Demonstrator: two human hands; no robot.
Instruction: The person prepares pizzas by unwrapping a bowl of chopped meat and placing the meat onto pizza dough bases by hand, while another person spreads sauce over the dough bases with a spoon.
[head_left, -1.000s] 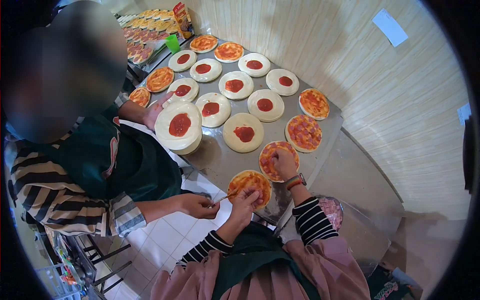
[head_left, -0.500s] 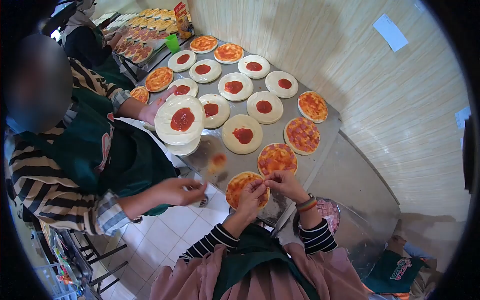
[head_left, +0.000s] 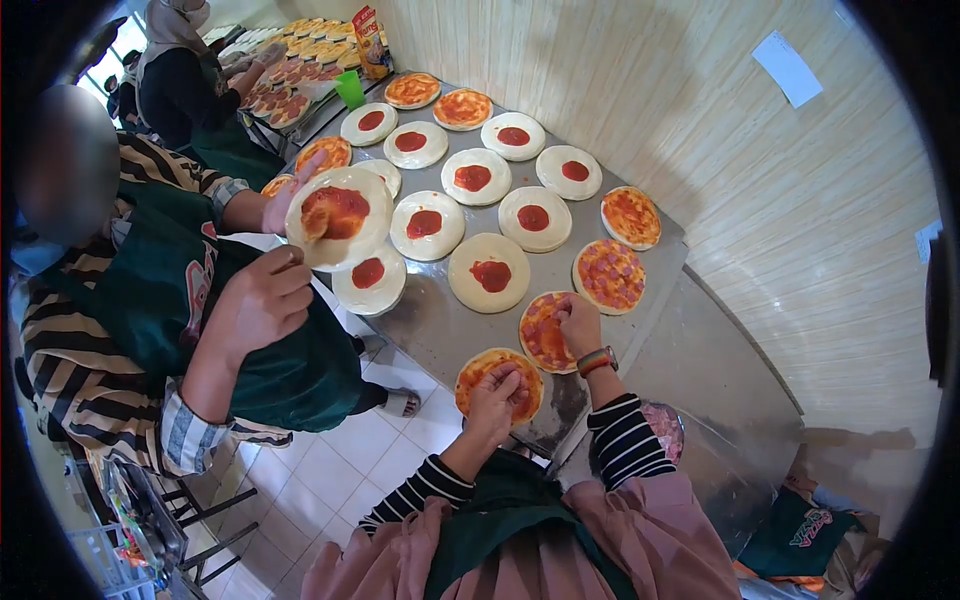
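Observation:
My left hand point(head_left: 492, 405) is closed in a pinch above the sauced pizza base point(head_left: 472, 378) nearest me. Whatever lies between its fingertips is too small to make out. Just beyond, my right hand point(head_left: 579, 328) has its fingers together and pointing down at a pizza point(head_left: 538, 338) with sauce and pink diced meat. My fingers hide what they may hold. Farther right lies another pizza point(head_left: 610, 275), more thickly covered with the diced meat. Beside my right forearm, a bag or bowl of pink meat pieces point(head_left: 664, 428) is partly hidden by my sleeve.
Several dough rounds with sauce dabs point(head_left: 488, 275) cover the metal table point(head_left: 440, 325). At left a co-worker's hand point(head_left: 262, 300) spreads sauce on a held dough round point(head_left: 370, 205). Behind are a green cup point(head_left: 349, 90) and another person by trays of pizzas. A wall borders the right.
My hands have parted: the right moved up onto the meat-topped pizza, the left stayed over the nearest one. The co-worker's spoon hand rose to the held dough and smeared its sauce.

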